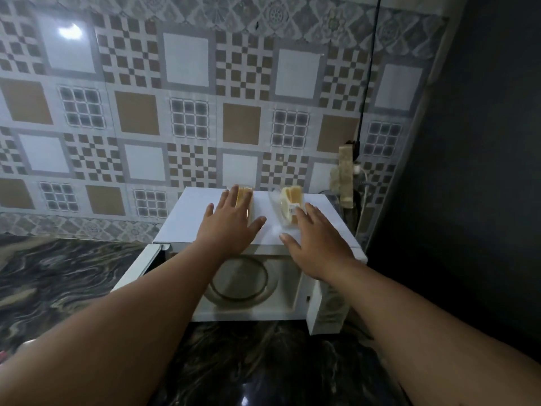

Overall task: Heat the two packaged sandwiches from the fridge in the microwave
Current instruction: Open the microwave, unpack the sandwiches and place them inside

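Observation:
Two packaged sandwiches lie on top of the white microwave. The left sandwich is partly under my left hand, whose straight, spread fingers lie over it. The right sandwich, in clear wrap with a small label, sits just beyond the fingertips of my right hand, which is spread flat above the microwave's top. The microwave door hangs open to the left, showing the glass turntable inside.
The microwave stands on a dark marbled counter against a patterned tile wall. A power strip with a black cable hangs on the wall behind the microwave's right corner. A dark wall closes in the right side.

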